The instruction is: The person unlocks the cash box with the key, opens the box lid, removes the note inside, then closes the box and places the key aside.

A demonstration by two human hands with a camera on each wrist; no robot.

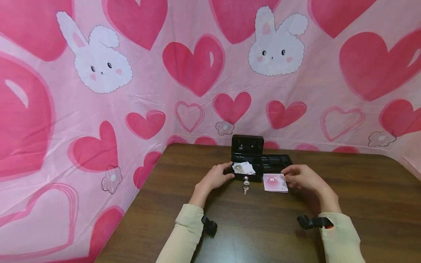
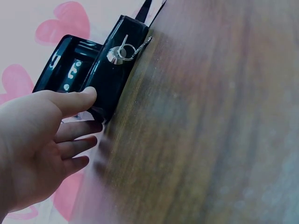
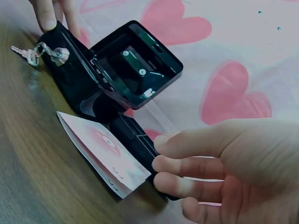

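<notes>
Where keys hang, pink banknotes beside.

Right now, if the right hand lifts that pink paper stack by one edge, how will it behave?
The pink paper stack looks thin, so it likely droops and fans apart; its sheets show separately in the right wrist view. Probably very light. Lying flat on the table, it may slide before the right hand gets under it.

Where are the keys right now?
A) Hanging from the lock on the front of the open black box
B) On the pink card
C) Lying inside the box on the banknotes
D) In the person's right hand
A: the keys hang from the lock on the front of the black box, whose lid stands open.
</notes>
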